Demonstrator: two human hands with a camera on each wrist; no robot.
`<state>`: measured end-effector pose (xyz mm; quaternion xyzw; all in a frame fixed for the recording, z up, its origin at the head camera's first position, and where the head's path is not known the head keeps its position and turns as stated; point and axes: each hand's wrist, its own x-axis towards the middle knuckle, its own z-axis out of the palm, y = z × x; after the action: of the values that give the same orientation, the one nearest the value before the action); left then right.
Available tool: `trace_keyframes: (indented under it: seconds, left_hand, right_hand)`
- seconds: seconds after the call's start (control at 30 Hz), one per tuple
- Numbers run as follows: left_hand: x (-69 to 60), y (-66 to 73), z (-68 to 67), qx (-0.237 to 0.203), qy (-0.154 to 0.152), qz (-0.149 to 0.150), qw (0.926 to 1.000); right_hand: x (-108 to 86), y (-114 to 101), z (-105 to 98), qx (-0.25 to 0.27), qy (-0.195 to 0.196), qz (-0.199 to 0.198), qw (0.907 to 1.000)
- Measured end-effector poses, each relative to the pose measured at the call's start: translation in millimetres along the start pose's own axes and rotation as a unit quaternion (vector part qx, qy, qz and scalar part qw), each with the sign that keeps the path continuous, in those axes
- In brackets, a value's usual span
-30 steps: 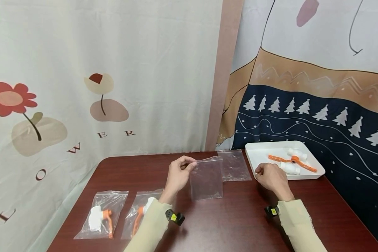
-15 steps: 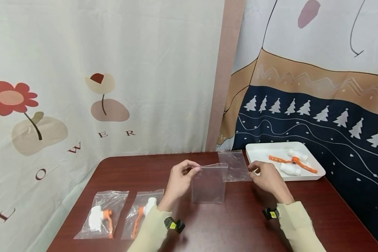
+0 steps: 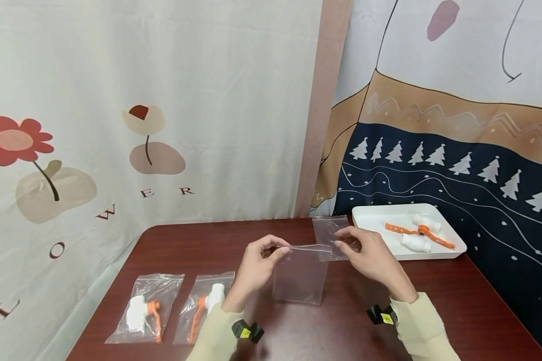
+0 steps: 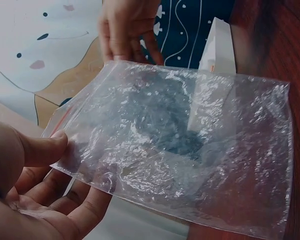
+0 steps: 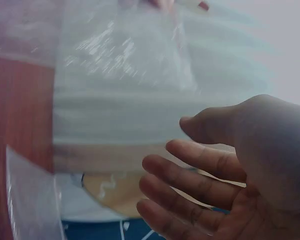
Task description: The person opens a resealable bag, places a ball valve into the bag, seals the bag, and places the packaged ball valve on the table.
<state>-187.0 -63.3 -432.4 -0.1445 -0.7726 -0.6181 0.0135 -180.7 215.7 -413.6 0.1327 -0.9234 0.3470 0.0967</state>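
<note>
A clear zip bag [image 3: 300, 281] hangs upright over the table, its zip edge at the top. My left hand [image 3: 258, 263] pinches its upper left corner between thumb and fingers. In the left wrist view the bag [image 4: 190, 150] is flat, with nothing seen inside, and a red line runs by its zip. My right hand [image 3: 371, 255] is just right of the bag's upper right corner, thumb and fingers apart. The right wrist view shows that hand [image 5: 210, 170] holding nothing. Behind it, a second clear bag [image 3: 323, 228] lies on the table, partly covered.
A white tray [image 3: 366, 218] at the back right holds white plastic pieces [image 3: 416, 243] and orange strips [image 3: 435, 235]. Left of my left arm lie two clear bags, one [image 3: 137, 321] with a white and an orange piece, the other [image 3: 214, 296] similar. Curtains hang behind the table [image 3: 198, 245].
My right hand has moved left from the tray's edge to near the held bag's corner, its fingers spreading. My left hand has lowered slightly with the bag.
</note>
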Motion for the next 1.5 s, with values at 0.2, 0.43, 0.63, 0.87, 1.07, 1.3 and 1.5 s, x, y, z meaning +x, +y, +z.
trace_keyframes:
  seconds: [0.2, 0.43, 0.63, 0.87, 1.07, 1.3, 1.5]
  left_hand:
    - [-6.6, 3.6, 0.9, -0.010, -0.021, -0.012, 0.9997]
    - [-11.5, 10.1, 2.1, -0.005, -0.048, 0.015, 0.9987]
    - [-14.4, 14.7, 1.8, 0.014, -0.062, 0.024, 0.9977]
    - [-17.3, 18.2, 0.4, 0.025, -0.078, 0.038, 0.9959]
    - [-18.7, 20.1, -0.8, 0.023, -0.082, 0.055, 0.9949]
    - [-19.0, 21.1, -1.3, 0.022, -0.078, 0.074, 0.9939]
    - [-19.1, 22.0, -2.6, 0.039, -0.058, 0.073, 0.9948]
  right_hand:
    - [-1.2, -22.2, 4.1, 0.034, -0.020, -0.033, 0.9986]
    - [-1.0, -35.6, 7.9, 0.059, -0.058, -0.099, 0.9916]
    - [-2.8, -38.8, 9.2, 0.052, -0.078, -0.125, 0.9877]
    - [-5.3, -40.4, 9.2, 0.050, -0.102, -0.136, 0.9842]
    - [-6.2, -41.3, 10.5, 0.058, -0.116, -0.145, 0.9808]
    - [-5.0, -43.6, 14.0, 0.082, -0.135, -0.150, 0.9760]
    - [-4.5, -45.9, 15.6, 0.090, -0.126, -0.143, 0.9776]
